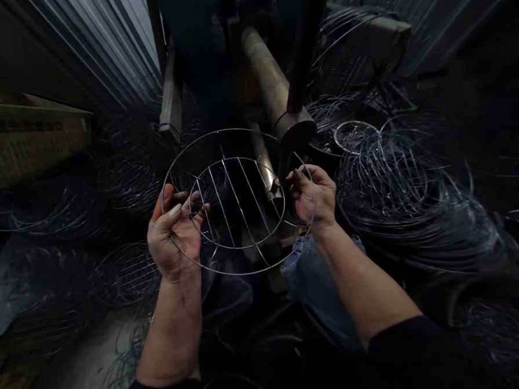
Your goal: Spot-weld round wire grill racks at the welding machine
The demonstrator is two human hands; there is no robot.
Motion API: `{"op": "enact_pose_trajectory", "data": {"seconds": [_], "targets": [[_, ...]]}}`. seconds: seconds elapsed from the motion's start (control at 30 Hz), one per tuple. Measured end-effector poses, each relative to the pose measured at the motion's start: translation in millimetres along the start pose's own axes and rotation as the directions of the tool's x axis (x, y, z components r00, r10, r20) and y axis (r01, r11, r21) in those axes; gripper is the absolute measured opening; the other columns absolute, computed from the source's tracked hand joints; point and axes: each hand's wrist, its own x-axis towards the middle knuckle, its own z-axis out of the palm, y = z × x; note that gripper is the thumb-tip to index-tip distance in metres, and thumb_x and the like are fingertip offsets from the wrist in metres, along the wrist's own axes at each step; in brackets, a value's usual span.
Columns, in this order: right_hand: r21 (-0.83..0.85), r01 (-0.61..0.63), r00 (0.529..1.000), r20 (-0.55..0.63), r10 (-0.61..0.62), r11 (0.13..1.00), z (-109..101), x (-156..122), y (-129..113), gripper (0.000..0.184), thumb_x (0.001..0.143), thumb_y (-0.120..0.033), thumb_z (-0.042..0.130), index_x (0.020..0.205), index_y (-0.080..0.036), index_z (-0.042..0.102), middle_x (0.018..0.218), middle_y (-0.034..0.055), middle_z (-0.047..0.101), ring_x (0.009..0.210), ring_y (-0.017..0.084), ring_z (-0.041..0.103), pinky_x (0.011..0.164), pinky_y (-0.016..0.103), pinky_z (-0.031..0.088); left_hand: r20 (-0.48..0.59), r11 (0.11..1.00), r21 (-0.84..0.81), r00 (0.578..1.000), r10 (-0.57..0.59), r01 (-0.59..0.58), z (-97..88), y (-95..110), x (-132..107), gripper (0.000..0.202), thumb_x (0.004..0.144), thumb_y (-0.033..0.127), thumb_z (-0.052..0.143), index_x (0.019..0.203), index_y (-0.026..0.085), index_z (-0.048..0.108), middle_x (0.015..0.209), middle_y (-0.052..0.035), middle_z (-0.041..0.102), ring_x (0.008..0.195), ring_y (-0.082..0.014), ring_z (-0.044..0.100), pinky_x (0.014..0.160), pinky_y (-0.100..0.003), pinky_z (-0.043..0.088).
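Between my hands is a round wire rack (242,210), held slightly tilted. It has a large outer ring, a smaller inner ring and several straight rods across. My left hand (177,233) is closed around the left side of the rack, with orange covering on one finger and dark stains on the fingertips. My right hand (314,194) pinches at the right side, where the outer ring crosses it; exactly what lies between its fingertips is partly hidden. Just left of those fingertips, a metal bar (263,159) with a coppery tip (275,185) reaches behind the rack's right part.
Above the bar, a thick metal cylinder (275,77) juts from a dark machine. A large heap of wire rings (417,209) stands at right. More wire racks (135,273) lie at left, below a yellow crate (30,140). A wooden beam (170,100) projects at upper left.
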Motion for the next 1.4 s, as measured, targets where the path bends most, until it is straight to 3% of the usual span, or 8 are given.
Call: {"op": "enact_pose_trajectory", "data": {"seconds": [0.17, 0.43, 0.53, 0.67, 0.87, 1.0, 1.27, 1.4], "targets": [[-0.032, -0.008, 1.000, -0.006, 0.008, 0.999, -2.7, 1.7, 3.7, 0.045, 0.057, -0.050, 0.090, 0.073, -0.019, 0.060, 0.064, -0.0007, 0.061, 0.048, 0.011, 0.050, 0.041, 0.018, 0.029, 0.007, 1.000, 0.001, 1.000, 0.008, -0.008, -1.9, -1.2, 2.2, 0.031, 0.070, 0.015, 0.064, 0.099, 0.023, 0.071, 0.095, -0.0026, 0.063, 0.099, -0.0257, 0.065, 0.083, -0.045, 0.055], [-0.073, 0.004, 1.000, 0.021, -0.002, 0.997, -8.5, 0.9, 0.6, 0.031, 0.064, -0.040, 0.086, 0.075, -0.020, 0.065, 0.067, -0.0018, 0.060, 0.045, 0.008, 0.042, 0.037, 0.017, 0.027, -0.002, 1.000, 0.001, 1.000, -0.006, 0.006, -8.3, -7.6, 4.2, 0.030, 0.069, 0.016, 0.064, 0.098, 0.023, 0.070, 0.094, -0.0020, 0.062, 0.095, -0.0258, 0.066, 0.082, -0.048, 0.055], [-0.141, -0.010, 0.999, 0.051, 0.017, 0.990, -27.1, -20.2, -16.1, 0.025, 0.063, -0.028, 0.085, 0.081, -0.020, 0.069, 0.075, -0.0004, 0.063, 0.054, 0.011, 0.051, 0.042, 0.017, 0.038, -0.002, 1.000, 0.005, 1.000, -0.013, 0.013, -9.5, -7.4, 2.7, 0.031, 0.069, 0.018, 0.065, 0.099, 0.023, 0.070, 0.099, -0.0025, 0.063, 0.096, -0.0254, 0.065, 0.082, -0.046, 0.055], [-0.223, -0.160, 0.944, 0.250, 0.215, 0.962, -48.6, -66.5, -39.9, 0.035, 0.065, -0.020, 0.086, 0.096, -0.020, 0.071, 0.091, 0.0046, 0.067, 0.078, 0.021, 0.064, 0.063, 0.028, 0.056, 0.030, 0.997, -0.033, 0.998, -0.063, 0.064, -9.3, -2.1, 3.1, 0.031, 0.070, 0.021, 0.064, 0.100, 0.025, 0.069, 0.110, -0.0030, 0.062, 0.100, -0.0264, 0.063, 0.081, -0.044, 0.057], [-0.250, 0.010, 1.000, 0.022, -0.005, 0.968, -26.9, -99.3, -34.7, 0.011, 0.081, -0.024, 0.078, 0.086, -0.020, 0.070, 0.077, 0.0001, 0.065, 0.064, 0.016, 0.065, 0.064, 0.027, 0.057, 0.087, 0.958, -0.020, 0.955, -0.284, 0.286, -9.3, 5.8, 11.3, 0.033, 0.072, 0.031, 0.062, 0.101, 0.016, 0.066, 0.110, -0.0128, 0.064, 0.104, -0.0298, 0.063, 0.076, -0.041, 0.058], [-0.119, 0.098, 0.994, -0.036, -0.103, 0.988, -12.8, -97.9, -22.9, 0.012, 0.079, -0.022, 0.079, 0.083, -0.021, 0.068, 0.080, -0.0008, 0.064, 0.069, 0.016, 0.065, 0.065, 0.028, 0.060, 0.112, 0.961, 0.021, 0.955, -0.275, 0.274, -8.9, 6.0, 10.9, 0.039, 0.069, 0.023, 0.061, 0.108, 0.017, 0.065, 0.106, -0.0114, 0.066, 0.096, -0.0267, 0.066, 0.070, -0.035, 0.057], [-0.057, 0.018, 0.997, -0.075, -0.022, 0.998, -12.6, -99.1, -10.8, 0.016, 0.075, -0.025, 0.081, 0.078, -0.019, 0.066, 0.077, -0.0008, 0.064, 0.071, 0.018, 0.066, 0.065, 0.030, 0.060, 0.101, 0.973, 0.034, 0.967, -0.232, 0.230, -7.0, 1.5, 0.7, 0.044, 0.067, 0.020, 0.061, 0.111, 0.021, 0.066, 0.110, -0.0085, 0.066, 0.090, -0.0231, 0.066, 0.070, -0.034, 0.054], [-0.086, -0.051, 0.994, -0.105, 0.042, 0.995, -13.2, -90.9, -12.7, 0.023, 0.071, -0.031, 0.083, 0.076, -0.017, 0.065, 0.073, 0.0009, 0.065, 0.061, 0.018, 0.065, 0.058, 0.028, 0.057, 0.090, 0.987, 0.003, 0.983, -0.161, 0.161, -6.4, -0.5, -8.1, 0.043, 0.070, 0.020, 0.059, 0.113, 0.024, 0.066, 0.119, -0.0072, 0.063, 0.094, -0.0238, 0.065, 0.072, -0.034, 0.054]]}}
